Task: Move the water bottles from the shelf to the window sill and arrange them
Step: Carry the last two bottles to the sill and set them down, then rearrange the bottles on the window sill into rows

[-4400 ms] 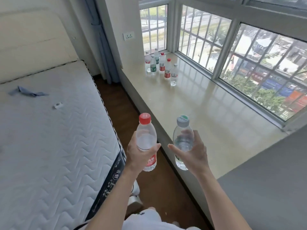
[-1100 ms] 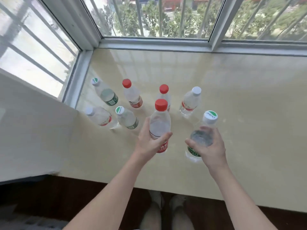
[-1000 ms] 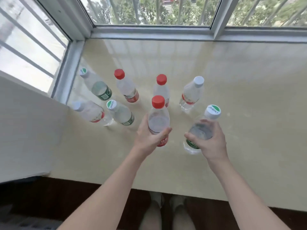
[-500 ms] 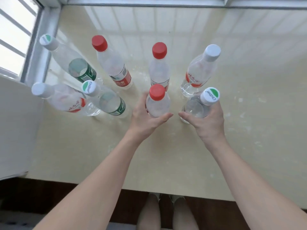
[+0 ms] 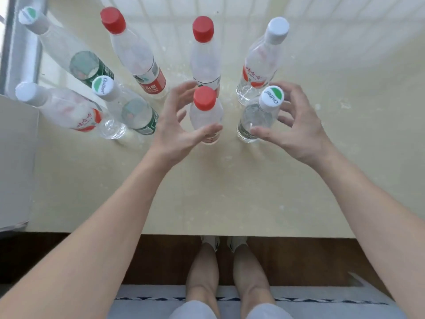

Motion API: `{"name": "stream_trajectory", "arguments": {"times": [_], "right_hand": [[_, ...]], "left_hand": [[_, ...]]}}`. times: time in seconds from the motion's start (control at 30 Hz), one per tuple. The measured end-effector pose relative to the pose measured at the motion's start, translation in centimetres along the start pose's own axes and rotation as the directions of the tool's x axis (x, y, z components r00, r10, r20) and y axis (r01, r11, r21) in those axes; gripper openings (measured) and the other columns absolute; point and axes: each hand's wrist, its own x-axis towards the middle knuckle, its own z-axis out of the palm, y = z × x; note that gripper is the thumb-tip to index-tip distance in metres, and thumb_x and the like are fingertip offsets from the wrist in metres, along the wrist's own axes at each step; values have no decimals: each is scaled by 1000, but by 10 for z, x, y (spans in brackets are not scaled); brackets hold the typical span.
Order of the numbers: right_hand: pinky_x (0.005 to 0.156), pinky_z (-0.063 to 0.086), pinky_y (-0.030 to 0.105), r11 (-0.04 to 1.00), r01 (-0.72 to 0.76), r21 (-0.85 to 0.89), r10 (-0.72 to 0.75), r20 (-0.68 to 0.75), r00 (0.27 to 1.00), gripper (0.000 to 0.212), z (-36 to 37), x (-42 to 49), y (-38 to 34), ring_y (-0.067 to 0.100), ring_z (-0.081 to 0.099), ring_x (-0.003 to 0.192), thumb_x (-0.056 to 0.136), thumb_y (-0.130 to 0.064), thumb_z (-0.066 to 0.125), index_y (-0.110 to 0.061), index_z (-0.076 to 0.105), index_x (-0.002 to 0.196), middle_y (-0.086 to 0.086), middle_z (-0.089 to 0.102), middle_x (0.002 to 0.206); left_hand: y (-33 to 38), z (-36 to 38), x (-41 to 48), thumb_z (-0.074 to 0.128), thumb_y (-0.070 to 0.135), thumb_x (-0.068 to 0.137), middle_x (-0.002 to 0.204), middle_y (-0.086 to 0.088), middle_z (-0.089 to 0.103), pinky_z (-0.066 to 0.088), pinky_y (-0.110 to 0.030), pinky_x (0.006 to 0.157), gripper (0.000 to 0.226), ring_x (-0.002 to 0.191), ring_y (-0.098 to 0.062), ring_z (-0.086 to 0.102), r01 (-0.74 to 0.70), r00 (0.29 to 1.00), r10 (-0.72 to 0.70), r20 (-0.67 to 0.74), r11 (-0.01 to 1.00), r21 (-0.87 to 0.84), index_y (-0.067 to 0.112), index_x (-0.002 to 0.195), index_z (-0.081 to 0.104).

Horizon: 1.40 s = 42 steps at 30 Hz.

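Several clear water bottles stand upright on the beige window sill [image 5: 230, 185]. Nearest me are a red-capped bottle [image 5: 205, 111] and, to its right, a bottle with a white-and-green cap [image 5: 262, 111]. My left hand [image 5: 177, 127] curls loosely around the red-capped bottle with fingers spread; only the thumb tip seems near its base. My right hand [image 5: 292, 125] is spread around the green-capped bottle, the grip released. Behind them stand two red-capped bottles [image 5: 135, 49] [image 5: 204, 51], a white-capped one [image 5: 262, 58], and three more bottles at the left [image 5: 76, 54] [image 5: 124, 107] [image 5: 64, 109].
A metal window frame [image 5: 23, 42] runs along the sill's left end, with a white wall block [image 5: 16, 162] below it. The sill's front edge crosses the view above dark wood floor [image 5: 69, 256]. My legs and feet [image 5: 225, 272] stand against it, a mattress edge [image 5: 322, 305] behind.
I walked to the sill and lowered both bottles into the group. Half a second ago both hands still gripped them; now the bottles stand on the sill and my fingers have opened.
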Motion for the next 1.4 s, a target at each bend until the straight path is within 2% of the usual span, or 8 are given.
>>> {"name": "stream_trajectory", "arguments": {"times": [0.23,0.37,0.5,0.73,0.97,1.17,1.27,1.4], "right_hand": [[90,50,24,982,109,-151,-95,97,991,65,-15,2,-26,1,53,123,83,-25,78,-35,48,141,-16,55,136],[86,58,35,958,129,-257,-112,82,990,51,-12,4,-23,4,57,120,85,-27,77,-28,58,133,-14,61,130],[79,60,32,957,124,-261,-113,56,992,49,-12,4,-21,10,60,117,83,-30,79,-27,62,129,-10,66,123],[78,58,44,932,121,-342,-152,-68,986,56,3,7,-14,17,64,97,65,-47,86,-27,67,114,-5,69,105],[82,56,45,904,140,-403,-139,33,990,58,-5,9,-22,20,64,93,66,-41,88,-21,68,117,-1,69,113],[92,50,36,895,155,-418,-159,28,987,61,-2,7,-22,20,62,106,68,-36,89,-17,66,120,0,68,117],[85,56,43,910,149,-388,-159,7,987,62,1,6,-18,16,60,106,65,-33,91,-18,66,121,-3,67,118],[86,56,43,922,130,-365,-137,6,991,65,1,6,-8,13,60,108,64,-30,90,-25,64,123,-11,66,116]], "left_hand": [[16,-14,-4,82,33,78,130,11,59,52,-42,99,61,121,-6,57,-58,998,53,44,990,128,24,131,53],[15,-14,-2,80,32,81,126,4,63,55,-40,95,55,120,-11,59,-77,994,64,86,984,160,19,130,56],[11,-15,1,80,32,82,123,-1,62,59,-40,88,52,119,-16,59,-68,995,56,86,987,145,17,127,59],[12,-14,8,82,32,80,122,-3,61,60,-39,86,53,118,-16,59,-63,996,54,76,990,128,15,125,60],[17,-17,5,83,30,78,118,2,61,59,-35,88,51,116,-17,60,-90,991,75,114,986,137,20,123,62],[18,-14,2,84,22,78,111,11,61,57,-27,89,49,113,-10,60,-111,992,101,75,984,138,19,122,63],[15,-12,1,85,19,76,114,12,62,55,-22,90,54,114,-6,59,-100,994,92,63,985,140,19,125,61],[11,-10,-2,86,22,74,121,7,63,54,-20,92,63,118,-6,58,-64,994,50,97,987,145,23,130,59]]}}
